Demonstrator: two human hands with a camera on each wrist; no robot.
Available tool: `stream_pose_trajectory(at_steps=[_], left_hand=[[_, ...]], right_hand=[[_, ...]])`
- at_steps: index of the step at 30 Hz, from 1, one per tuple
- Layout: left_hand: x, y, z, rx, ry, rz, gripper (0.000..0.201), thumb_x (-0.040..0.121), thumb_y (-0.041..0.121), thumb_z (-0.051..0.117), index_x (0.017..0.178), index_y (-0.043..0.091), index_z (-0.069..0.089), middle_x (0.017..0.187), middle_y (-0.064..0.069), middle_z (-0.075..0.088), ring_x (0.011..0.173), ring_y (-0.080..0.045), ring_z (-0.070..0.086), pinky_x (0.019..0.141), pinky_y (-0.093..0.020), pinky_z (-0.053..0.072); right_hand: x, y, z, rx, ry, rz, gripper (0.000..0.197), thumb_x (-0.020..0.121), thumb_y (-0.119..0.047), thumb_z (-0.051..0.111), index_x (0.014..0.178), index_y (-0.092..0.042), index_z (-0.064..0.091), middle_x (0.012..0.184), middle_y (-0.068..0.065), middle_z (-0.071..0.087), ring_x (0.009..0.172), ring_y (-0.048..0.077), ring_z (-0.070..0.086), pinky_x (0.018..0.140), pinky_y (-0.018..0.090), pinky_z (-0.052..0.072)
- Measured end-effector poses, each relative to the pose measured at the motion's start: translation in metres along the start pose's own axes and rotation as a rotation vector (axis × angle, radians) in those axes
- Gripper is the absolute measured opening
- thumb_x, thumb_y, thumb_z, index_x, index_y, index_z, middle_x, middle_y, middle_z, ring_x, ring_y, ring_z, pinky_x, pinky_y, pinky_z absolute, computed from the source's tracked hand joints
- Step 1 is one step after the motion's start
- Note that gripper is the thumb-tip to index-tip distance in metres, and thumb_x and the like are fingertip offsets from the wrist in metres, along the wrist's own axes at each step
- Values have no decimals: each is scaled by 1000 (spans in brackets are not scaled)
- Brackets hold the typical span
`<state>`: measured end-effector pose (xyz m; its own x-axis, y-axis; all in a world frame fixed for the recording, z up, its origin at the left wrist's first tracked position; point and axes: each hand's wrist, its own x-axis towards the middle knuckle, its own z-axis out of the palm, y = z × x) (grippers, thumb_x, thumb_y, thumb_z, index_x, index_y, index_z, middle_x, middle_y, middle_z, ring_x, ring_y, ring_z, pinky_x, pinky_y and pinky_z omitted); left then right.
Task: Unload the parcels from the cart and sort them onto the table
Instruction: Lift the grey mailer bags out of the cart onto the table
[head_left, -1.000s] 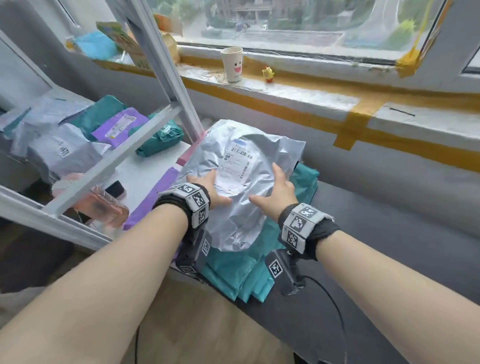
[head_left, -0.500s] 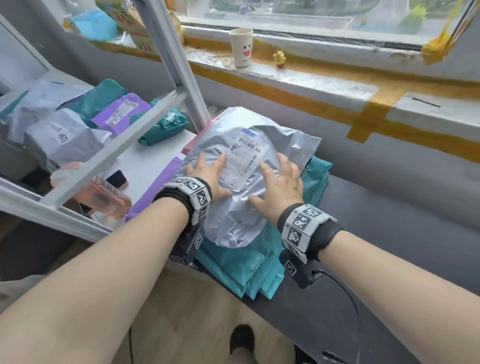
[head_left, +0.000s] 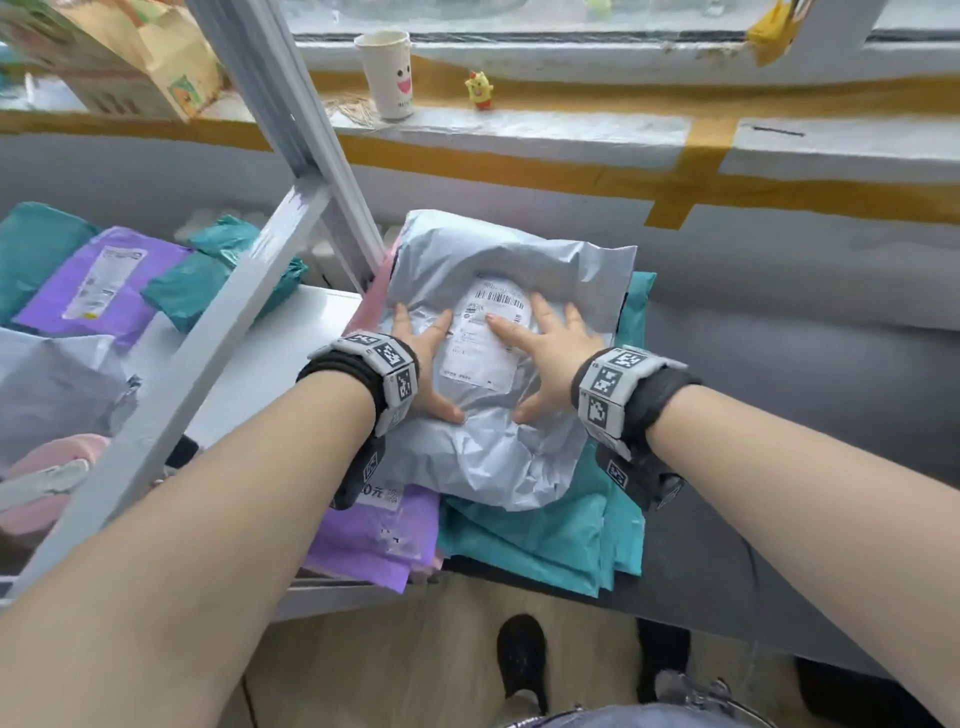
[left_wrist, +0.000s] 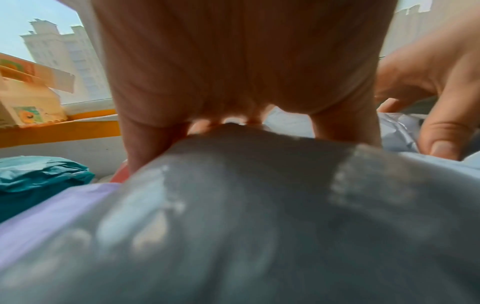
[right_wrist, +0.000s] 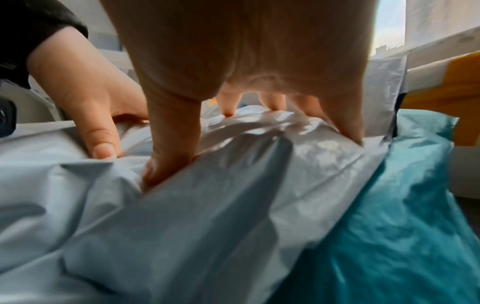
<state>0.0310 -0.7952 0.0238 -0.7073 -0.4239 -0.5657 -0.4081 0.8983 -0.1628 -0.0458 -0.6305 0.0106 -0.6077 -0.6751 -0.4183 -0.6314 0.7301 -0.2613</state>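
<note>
At the left of the frame, the cart (head_left: 249, 332) holds purple, teal and grey parcels (head_left: 109, 283). In the middle, the grey parcel (head_left: 498, 395) lies on a teal stack (head_left: 561, 535) at the left end of the dark tabletop (head_left: 810, 426). The left hand (head_left: 423, 364) presses flat on its left side, fingers spread. The right hand (head_left: 550, 358) presses flat on its right side, partly over the white label (head_left: 483, 343). Both hands are open, only a little apart, and grip nothing. The parcel is directly under both hands; its long axis runs away from the person toward the window sill (head_left: 571, 135). The parcel looks already placed, so probably the hands must lift straight up and go left to the cart.
</note>
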Motion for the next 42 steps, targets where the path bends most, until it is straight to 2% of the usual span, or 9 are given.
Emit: stream_pose_trajectory(at_steps=[3, 7, 12, 16, 20, 23, 30, 35, 42], left_hand=[[6, -4, 6, 14, -7, 25, 136, 53, 71, 74, 145, 38, -20, 155, -18, -20, 143, -42, 11, 112, -57, 24], [5, -4, 4, 25, 1, 43, 136, 54, 70, 74, 146, 36, -20, 155, -18, -19, 143, -44, 12, 113, -57, 23], [-7, -3, -7, 37, 9, 48, 138, 51, 73, 73, 147, 34, -17, 156, -20, -11, 142, -43, 15, 112, -57, 23], [-29, 3, -24, 88, 62, 81, 131, 51, 77, 70, 150, 32, -3, 155, -16, 12, 138, -38, 28, 106, -54, 32], [-54, 32, -43, 59, 208, 156, 99, 71, 65, 66, 147, 19, 23, 147, -14, 33, 129, -31, 43, 103, -44, 41], [-73, 71, -53, 71, 308, 240, 85, 78, 61, 59, 143, 12, 34, 141, -13, 44, 125, -30, 47, 102, -41, 43], [-138, 193, -45, 65, 352, 425, 80, 82, 54, 60, 144, 15, 29, 140, -14, 40, 123, -33, 48, 101, -45, 43], [-203, 296, -23, 119, 348, 554, 78, 83, 55, 59, 144, 18, 27, 140, -12, 38, 122, -35, 48, 99, -45, 43], [-297, 439, 29, 228, 321, 836, 75, 84, 52, 58, 143, 14, 30, 139, -13, 42, 122, -33, 49, 97, -44, 45]], right_hand=[[-1, -8, 5, -34, 6, 55, 113, 65, -45, 81, 141, -56, -2, 157, 2, -19, 143, 41, -10, 111, 65, 15], [-5, -15, 5, -24, 12, 126, 114, 66, -43, 81, 142, -54, -4, 158, 5, -16, 144, 41, -6, 115, 59, 11], [-21, -17, 4, -7, 54, 168, 103, 74, -43, 75, 146, -46, 2, 159, 8, -3, 145, 37, 2, 118, 51, 11], [-43, -10, -3, 87, 114, 188, 95, 76, -39, 73, 148, -39, 11, 154, 12, 19, 141, 33, 21, 114, 47, 27], [-80, 6, -16, 136, 201, 244, 82, 81, -41, 67, 147, -26, 22, 143, 12, 37, 129, 33, 42, 105, 43, 40], [-117, 28, -21, 171, 278, 316, 68, 84, -41, 62, 141, -16, 33, 134, 13, 47, 120, 33, 51, 95, 41, 46], [-238, 100, -5, 232, 374, 534, 54, 87, -37, 57, 133, -12, 43, 126, 11, 54, 118, 31, 52, 92, 35, 43], [-356, 164, 32, 288, 378, 730, 54, 87, -38, 57, 132, -11, 44, 127, 11, 55, 118, 29, 53, 95, 34, 44], [-513, 235, 98, 434, 395, 987, 56, 88, -39, 58, 133, -9, 44, 132, 12, 53, 119, 29, 52, 97, 34, 45]])
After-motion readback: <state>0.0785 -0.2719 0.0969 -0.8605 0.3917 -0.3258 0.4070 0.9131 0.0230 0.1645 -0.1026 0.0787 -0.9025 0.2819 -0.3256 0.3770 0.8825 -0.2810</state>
